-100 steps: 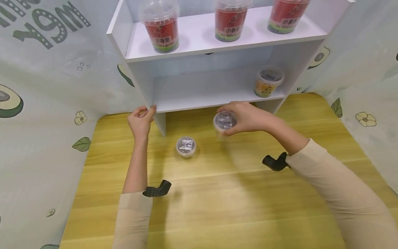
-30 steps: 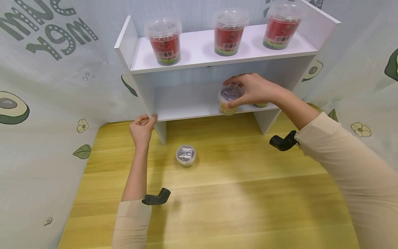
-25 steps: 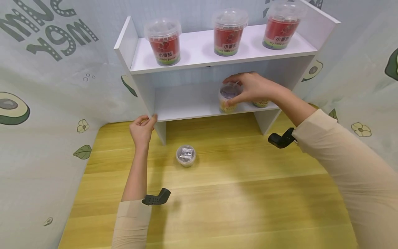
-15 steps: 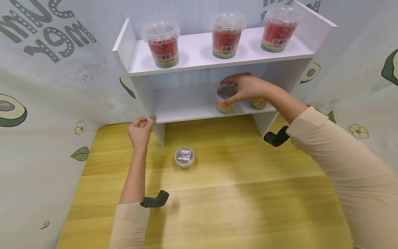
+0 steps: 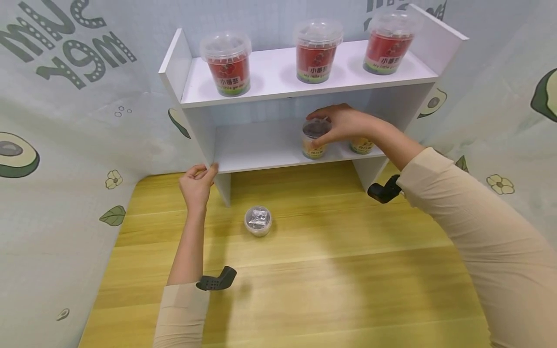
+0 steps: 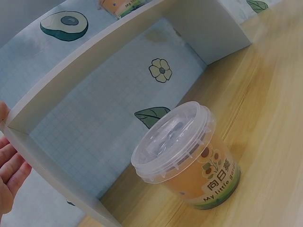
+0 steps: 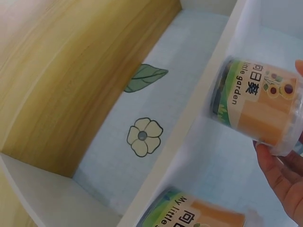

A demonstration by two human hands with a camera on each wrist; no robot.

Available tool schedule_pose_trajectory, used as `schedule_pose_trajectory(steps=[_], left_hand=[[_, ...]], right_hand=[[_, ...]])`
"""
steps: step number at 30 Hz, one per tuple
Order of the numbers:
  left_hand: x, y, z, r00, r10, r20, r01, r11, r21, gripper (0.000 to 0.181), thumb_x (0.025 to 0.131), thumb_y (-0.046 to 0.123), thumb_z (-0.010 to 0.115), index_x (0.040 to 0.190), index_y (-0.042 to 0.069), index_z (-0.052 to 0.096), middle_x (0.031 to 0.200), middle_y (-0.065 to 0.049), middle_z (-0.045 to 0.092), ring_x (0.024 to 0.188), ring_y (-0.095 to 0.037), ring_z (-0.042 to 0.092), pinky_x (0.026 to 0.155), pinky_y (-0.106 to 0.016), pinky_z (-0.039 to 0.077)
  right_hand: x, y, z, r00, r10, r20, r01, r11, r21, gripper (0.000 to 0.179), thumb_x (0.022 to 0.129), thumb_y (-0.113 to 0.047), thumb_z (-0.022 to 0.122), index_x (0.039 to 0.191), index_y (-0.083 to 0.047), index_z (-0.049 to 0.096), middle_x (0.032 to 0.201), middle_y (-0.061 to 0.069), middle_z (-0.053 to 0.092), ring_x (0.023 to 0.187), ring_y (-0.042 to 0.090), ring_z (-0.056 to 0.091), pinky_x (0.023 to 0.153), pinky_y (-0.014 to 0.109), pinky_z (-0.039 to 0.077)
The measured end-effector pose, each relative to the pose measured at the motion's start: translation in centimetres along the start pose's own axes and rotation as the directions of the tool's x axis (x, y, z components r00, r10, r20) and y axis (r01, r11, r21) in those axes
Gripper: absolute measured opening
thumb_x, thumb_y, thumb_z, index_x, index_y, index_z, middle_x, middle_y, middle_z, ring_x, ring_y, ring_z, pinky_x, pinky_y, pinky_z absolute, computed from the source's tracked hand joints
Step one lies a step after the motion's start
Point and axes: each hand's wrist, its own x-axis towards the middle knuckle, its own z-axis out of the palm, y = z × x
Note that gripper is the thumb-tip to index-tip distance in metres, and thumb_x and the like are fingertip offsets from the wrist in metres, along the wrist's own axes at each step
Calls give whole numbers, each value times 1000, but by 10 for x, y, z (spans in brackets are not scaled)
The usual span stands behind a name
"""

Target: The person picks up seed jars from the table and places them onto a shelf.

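My right hand (image 5: 344, 124) grips a clear plastic cup (image 5: 313, 149) with an orange sunflower label, thumb in front and fingers behind. The cup is upright on the middle shelf board (image 5: 265, 147), near its front edge. Close by on the right is a matching cup (image 5: 362, 146), partly hidden by my hand. In the right wrist view the held cup (image 7: 258, 104) shows its lidded rim near my fingers. My left hand (image 5: 196, 186) pinches the left side panel of the white shelf (image 5: 197, 130). A third such cup (image 6: 203, 165) stands lidded on the wooden table.
Three red-labelled cups with clear lids, such as the left one (image 5: 228, 72), stand on the top board (image 5: 274, 72). The wooden table (image 5: 330, 280) spreads out in front of the shelf. Printed cloth (image 5: 56, 145) lines the back and sides.
Since the earliest frame, my right hand has carried the cup up from over the table onto the middle board. Lately it has barely moved. My left hand keeps its hold on the shelf.
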Motion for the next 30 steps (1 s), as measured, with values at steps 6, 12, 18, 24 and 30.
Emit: schedule_pose_trajectory(steps=[6, 12, 18, 24, 30], left_hand=[[-1, 0, 0, 1000, 3, 1, -3, 1000, -11, 19, 73, 19, 77, 76, 5, 64, 70, 7, 67, 67, -3, 66, 57, -19, 51], [0, -1, 0, 1000, -1, 0, 1, 1000, -4, 19, 73, 20, 77, 76, 7, 64, 76, 2, 67, 68, -4, 66, 57, -18, 51], [0, -2, 0, 1000, 3, 3, -3, 1000, 2, 18, 74, 20, 77, 75, 8, 64, 69, 7, 66, 66, -4, 66, 56, -18, 51], [0, -1, 0, 1000, -1, 5, 1, 1000, 2, 19, 73, 21, 77, 75, 8, 64, 74, 4, 67, 69, -4, 66, 58, -19, 51], [1, -1, 0, 1000, -8, 5, 9, 1000, -12, 18, 73, 20, 77, 74, 9, 63, 70, 8, 66, 69, -3, 66, 58, -19, 51]], right_hand=[[0, 2, 2, 1000, -5, -6, 5, 1000, 8, 71, 79, -37, 70, 137, -6, 42, 139, 19, 42, 128, 36, 36, 103, 51, 29], [-1, 4, 4, 1000, -11, -18, 12, 1000, 26, 72, 80, -39, 68, 138, -8, 41, 139, 18, 41, 129, 36, 36, 103, 52, 30], [-4, 4, 5, 997, -9, -76, 12, 999, 48, 78, 78, -50, 67, 139, -10, 39, 138, 18, 42, 125, 35, 39, 101, 52, 32], [-7, 1, 4, 972, -47, -229, 65, 995, 71, 72, 78, -50, 67, 133, -9, 47, 128, 17, 50, 112, 31, 48, 94, 48, 38], [-10, -3, 3, 956, -69, -285, 88, 995, 54, 68, 77, -48, 68, 129, -8, 52, 125, 16, 53, 110, 30, 49, 93, 47, 39]])
